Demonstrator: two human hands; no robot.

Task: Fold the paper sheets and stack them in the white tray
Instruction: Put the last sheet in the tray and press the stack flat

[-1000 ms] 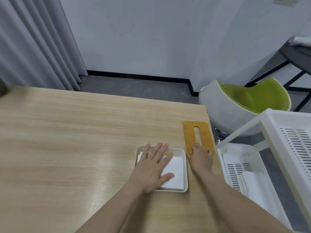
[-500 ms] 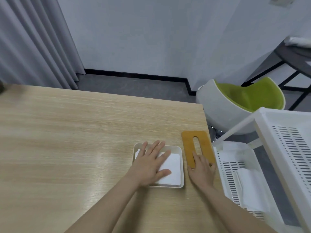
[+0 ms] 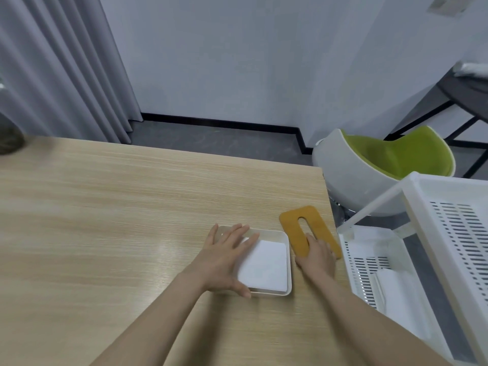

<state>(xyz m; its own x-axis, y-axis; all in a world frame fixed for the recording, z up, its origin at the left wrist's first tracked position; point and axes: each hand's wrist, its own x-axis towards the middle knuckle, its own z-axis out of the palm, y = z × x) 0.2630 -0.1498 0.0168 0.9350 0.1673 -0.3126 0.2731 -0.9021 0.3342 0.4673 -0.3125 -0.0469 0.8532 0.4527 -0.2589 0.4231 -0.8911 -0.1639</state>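
white folded paper (image 3: 264,268) lies under flat, open left hand (image 3: 224,260); right hand (image 3: 317,257) flat on orange board (image 3: 303,228).

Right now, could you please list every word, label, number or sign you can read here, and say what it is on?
None: no readable text anywhere.
The white tray, folded paper, orange board and white rack show no print.

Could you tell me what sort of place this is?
Probably an office or small workroom, not a kitchen: a plain wood-grain table, a white plastic rack of slotted trays beside it, a green shell chair, grey curtains and bare walls.
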